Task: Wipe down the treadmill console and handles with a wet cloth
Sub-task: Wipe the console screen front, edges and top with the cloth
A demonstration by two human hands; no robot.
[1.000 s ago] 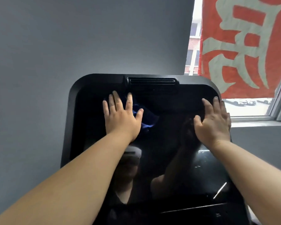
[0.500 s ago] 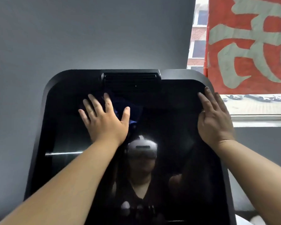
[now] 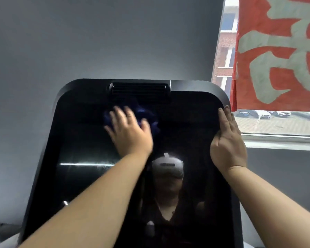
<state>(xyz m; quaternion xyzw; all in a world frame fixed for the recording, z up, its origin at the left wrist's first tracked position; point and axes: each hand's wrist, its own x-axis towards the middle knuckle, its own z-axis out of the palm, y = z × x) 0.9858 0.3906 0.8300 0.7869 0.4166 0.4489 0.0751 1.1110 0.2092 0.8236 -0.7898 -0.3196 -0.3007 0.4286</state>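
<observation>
The treadmill console (image 3: 79,140) is a large glossy black panel that tilts away from me and fills the middle of the view. A dark blue cloth (image 3: 147,115) lies flat on its upper part, just under the slotted vent (image 3: 140,89). My left hand (image 3: 131,135) presses on the cloth with straight, spread fingers and is blurred by motion. My right hand (image 3: 227,142) lies flat against the console's upper right edge, fingers straight and together. The treadmill handles are out of view.
A grey wall (image 3: 79,42) rises behind the console. At the right a window (image 3: 276,122) shows parked cars outside, partly covered by a red banner (image 3: 279,51) with pale characters. The glossy panel mirrors a person wearing a headset.
My left hand has kept sliding with the cloth across the top of the panel. My right hand has shifted from the panel face to its right edge. My view of the console has shifted.
</observation>
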